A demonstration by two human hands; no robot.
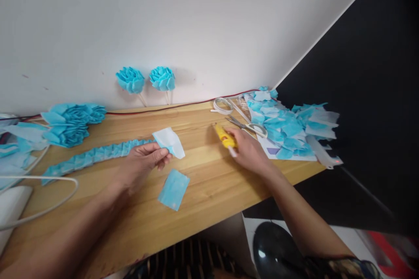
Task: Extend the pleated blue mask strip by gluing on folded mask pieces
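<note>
My left hand [144, 159] pinches a blue-and-white crepe paper piece [172, 141] between thumb and fingers, its pale side showing and its lower edge folded. A flat blue paper rectangle [174, 189] lies on the table just below that hand. My right hand [247, 150] is wrapped round a yellow glue gun [225, 136], nozzle toward the upper left. Behind the left hand runs a long row of ruffled blue paper [98, 154]. Scissors [248, 127] with white handles lie beyond the right hand, close to its fingers.
Two blue paper flowers [130, 79] on sticks lean against the wall. More blue flowers [70, 124] lie at the left, near a white cable [73, 183]. A tape roll [223, 105] and a heap of blue paper petals [291, 124] are at the right. The wooden table [209, 209] ends in front.
</note>
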